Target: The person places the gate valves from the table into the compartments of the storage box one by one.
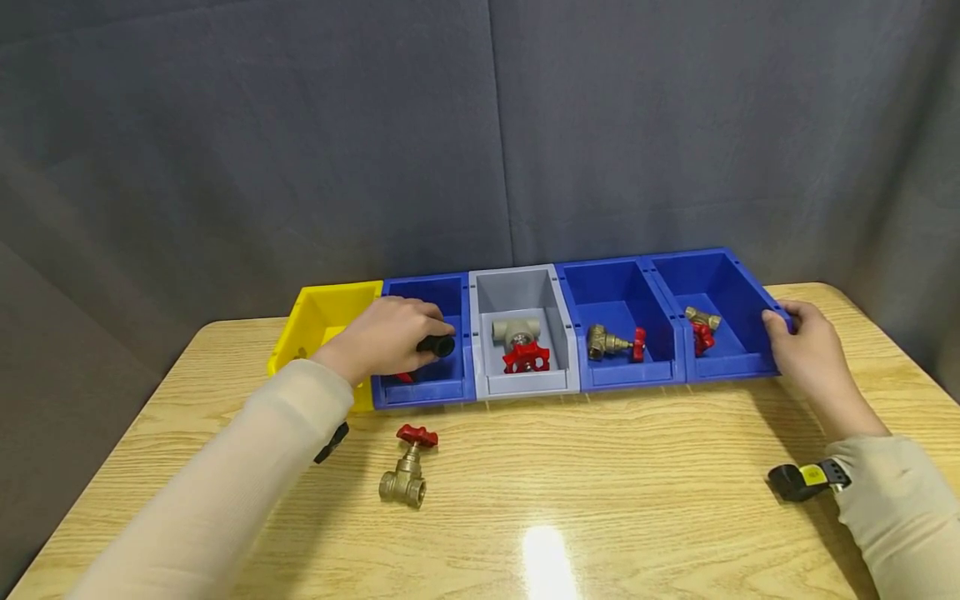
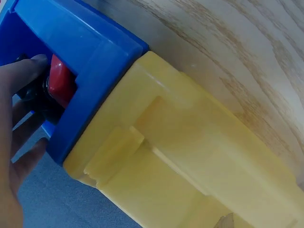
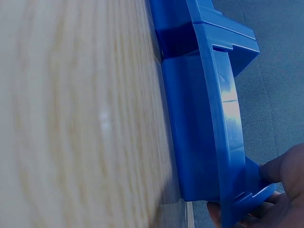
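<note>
Showing nearest is a black wrist strap (image 1: pixel 791 483) at the right sleeve (image 1: pixel 892 492); its yellow label (image 1: pixel 813 475) carries marks too small to read. On the wood-grain surface (image 1: pixel 637 475) lies a brass gate valve (image 1: pixel 405 481) with a red handwheel, in front of a row of five bins.

The left hand (image 1: pixel 393 333) has its fingers curled on a black valve (image 1: pixel 445 346) with a red handle; it holds this valve inside the blue bin (image 1: pixel 427 393), which stands beside the yellow bin (image 1: pixel 341 300). The right hand (image 1: pixel 813 350) pinches the side wall of the rightmost blue bin (image 1: pixel 733 368), with the thumb at the inner side and the other fingers outside.

In the grey bin (image 1: pixel 528 384) lies a pale valve (image 1: pixel 510 329) with a red handwheel. Each of the two blue bins on the right contains one brass valve with a red handle. Behind everything hangs a dark grey curtain (image 1: pixel 337 150).
</note>
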Demonstrator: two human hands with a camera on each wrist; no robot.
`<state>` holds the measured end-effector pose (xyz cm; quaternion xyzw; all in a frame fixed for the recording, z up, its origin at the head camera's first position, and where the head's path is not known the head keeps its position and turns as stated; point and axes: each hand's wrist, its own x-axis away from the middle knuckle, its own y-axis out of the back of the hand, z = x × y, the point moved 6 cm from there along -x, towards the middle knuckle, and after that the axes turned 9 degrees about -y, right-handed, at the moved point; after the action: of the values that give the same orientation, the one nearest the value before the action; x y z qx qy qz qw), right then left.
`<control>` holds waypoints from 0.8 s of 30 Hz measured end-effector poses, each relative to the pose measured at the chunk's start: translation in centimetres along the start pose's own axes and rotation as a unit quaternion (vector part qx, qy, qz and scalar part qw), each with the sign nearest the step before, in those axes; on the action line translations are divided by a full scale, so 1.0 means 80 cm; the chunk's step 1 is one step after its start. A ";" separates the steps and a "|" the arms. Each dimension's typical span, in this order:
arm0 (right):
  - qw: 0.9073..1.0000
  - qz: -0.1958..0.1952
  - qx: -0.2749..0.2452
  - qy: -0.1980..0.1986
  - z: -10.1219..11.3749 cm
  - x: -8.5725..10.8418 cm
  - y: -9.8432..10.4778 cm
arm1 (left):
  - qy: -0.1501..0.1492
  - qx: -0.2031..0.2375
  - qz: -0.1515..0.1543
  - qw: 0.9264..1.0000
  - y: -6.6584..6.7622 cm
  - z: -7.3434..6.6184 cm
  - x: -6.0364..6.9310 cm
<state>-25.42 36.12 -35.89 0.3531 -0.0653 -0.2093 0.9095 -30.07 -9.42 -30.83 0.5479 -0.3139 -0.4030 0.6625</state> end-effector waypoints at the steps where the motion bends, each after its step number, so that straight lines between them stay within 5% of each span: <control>1: 1.000 0.000 0.000 0.001 0.000 0.000 0.000 | 0.001 0.000 0.004 1.000 -0.001 0.000 -0.001; 24: 1.000 -0.001 0.002 -0.001 -0.001 -0.001 -0.001 | 0.067 0.043 0.081 0.993 -0.020 0.009 -0.018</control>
<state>-25.51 36.14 -36.00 0.3552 -0.0664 -0.2101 0.9085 -31.64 -8.63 -32.24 0.5748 -0.3289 -0.2962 0.6882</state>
